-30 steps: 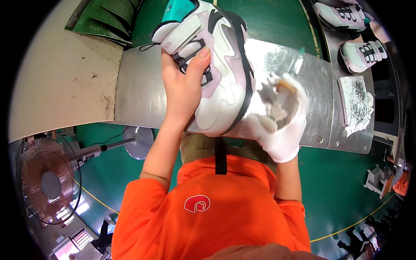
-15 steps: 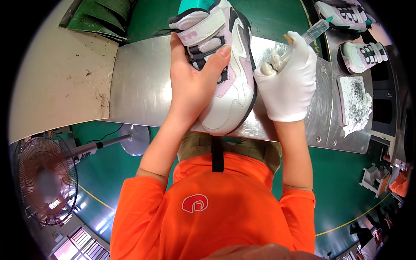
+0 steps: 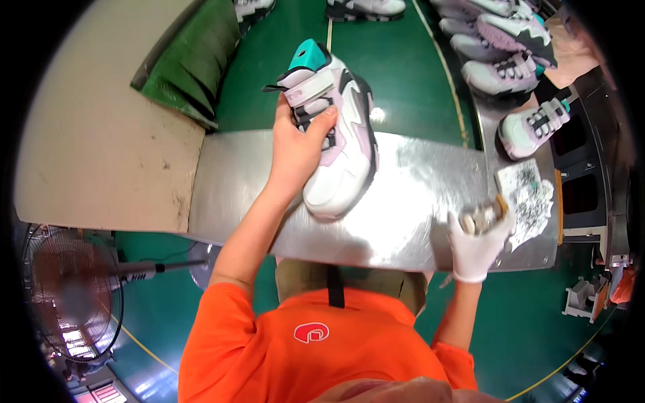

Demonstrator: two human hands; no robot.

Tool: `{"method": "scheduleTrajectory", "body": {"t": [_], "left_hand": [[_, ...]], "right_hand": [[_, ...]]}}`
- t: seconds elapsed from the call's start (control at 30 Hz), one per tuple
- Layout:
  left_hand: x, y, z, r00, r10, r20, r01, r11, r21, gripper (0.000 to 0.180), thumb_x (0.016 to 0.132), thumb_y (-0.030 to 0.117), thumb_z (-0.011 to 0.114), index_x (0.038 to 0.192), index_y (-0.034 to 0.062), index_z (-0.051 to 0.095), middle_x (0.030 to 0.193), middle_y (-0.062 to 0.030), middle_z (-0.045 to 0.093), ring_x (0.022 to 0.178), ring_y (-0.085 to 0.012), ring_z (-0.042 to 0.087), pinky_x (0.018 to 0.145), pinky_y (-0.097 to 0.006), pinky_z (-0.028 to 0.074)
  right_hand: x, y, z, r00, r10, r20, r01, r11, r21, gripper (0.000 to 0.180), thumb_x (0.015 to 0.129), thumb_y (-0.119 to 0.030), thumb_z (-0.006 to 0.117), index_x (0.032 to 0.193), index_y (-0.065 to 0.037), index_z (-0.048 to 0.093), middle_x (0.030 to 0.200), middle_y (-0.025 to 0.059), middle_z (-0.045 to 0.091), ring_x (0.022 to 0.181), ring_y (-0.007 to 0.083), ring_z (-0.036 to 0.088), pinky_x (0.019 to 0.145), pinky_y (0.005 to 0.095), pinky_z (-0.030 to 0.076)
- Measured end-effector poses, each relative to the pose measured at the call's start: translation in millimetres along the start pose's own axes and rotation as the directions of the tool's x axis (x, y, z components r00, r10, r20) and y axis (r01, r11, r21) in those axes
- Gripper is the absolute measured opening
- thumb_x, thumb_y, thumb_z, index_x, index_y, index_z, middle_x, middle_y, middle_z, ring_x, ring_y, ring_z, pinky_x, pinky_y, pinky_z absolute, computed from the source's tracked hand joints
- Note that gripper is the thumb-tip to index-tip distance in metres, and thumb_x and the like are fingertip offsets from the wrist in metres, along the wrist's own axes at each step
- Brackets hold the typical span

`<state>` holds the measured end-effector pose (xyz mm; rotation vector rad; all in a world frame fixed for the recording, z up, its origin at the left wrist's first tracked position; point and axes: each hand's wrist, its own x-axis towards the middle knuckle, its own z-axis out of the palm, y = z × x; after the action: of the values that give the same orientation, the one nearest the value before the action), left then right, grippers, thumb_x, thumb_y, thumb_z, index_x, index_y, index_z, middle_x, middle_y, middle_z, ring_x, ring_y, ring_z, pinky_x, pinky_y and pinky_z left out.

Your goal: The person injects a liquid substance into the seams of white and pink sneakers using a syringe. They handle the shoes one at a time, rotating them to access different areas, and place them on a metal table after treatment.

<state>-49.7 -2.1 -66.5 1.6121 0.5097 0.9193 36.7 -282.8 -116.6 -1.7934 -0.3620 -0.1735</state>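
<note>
A chunky white, lilac and black sneaker (image 3: 339,151) was held over the brushed-metal bench (image 3: 403,235), its rounded toe directed toward the wearer and its collar away; whether the sole was in contact with the metal could not be told. A smooth teal insert (image 3: 308,56) was seated in the shoe's opening. The upper was pinched by the bare left hand (image 3: 297,151) – the thumb was laid across the black lacing, and the fingers were wrapped around the far side.

The white-gloved right hand (image 3: 478,250) was placed near the bench's right end, well apart from the shoe. Its fingers were curled about a pale, lumpy bundle (image 3: 478,220), edged with yellow-brown; the contents were blurred and could not be identified. Just beside this hand, a white, black-speckled sheet (image 3: 521,183) was laid flat.

Beyond the sheet, a single matching sneaker (image 3: 533,129) was set down, with a cluster of similar white-and-lilac shoes (image 3: 500,40) grouped farther away. At the left, the bench was bordered by a beige panel (image 3: 107,141) – green flaps (image 3: 181,74) were mounted at its far edge.
</note>
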Motion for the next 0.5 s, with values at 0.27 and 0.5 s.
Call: {"method": "scheduleTrajectory", "body": {"t": [0.27, 0.5], "left_hand": [[218, -65, 6, 0.948, 0.309, 0.074, -0.313, 0.866, 0.39, 0.081, 0.08, 0.032, 0.072, 0.139, -0.0078, 0.035, 0.12, -0.0218, 0.059, 0.109, -0.0268, 0.058, 0.095, -0.034, 0.045], [386, -204, -25, 0.991, 0.103, -0.081, -0.009, 0.669, 0.743, 0.094, 0.086, 0.05, 0.062, 0.147, -0.0047, 0.017, 0.141, -0.0316, 0.041, 0.127, -0.0422, 0.046, 0.103, -0.043, 0.039]], "right_hand": [[-2, 31, -44, 0.971, 0.015, -0.238, -0.085, 0.954, -0.287, 0.08, 0.064, -0.005, 0.082, 0.133, 0.002, 0.042, 0.112, 0.0148, 0.054, 0.098, 0.0184, 0.057, 0.08, 0.029, 0.053], [11, 19, -44, 0.987, 0.01, -0.158, -0.076, 0.906, -0.416, 0.09, 0.06, -0.015, 0.086, 0.135, 0.002, 0.041, 0.108, 0.0135, 0.062, 0.084, 0.0177, 0.062, 0.075, 0.0275, 0.052]]}}
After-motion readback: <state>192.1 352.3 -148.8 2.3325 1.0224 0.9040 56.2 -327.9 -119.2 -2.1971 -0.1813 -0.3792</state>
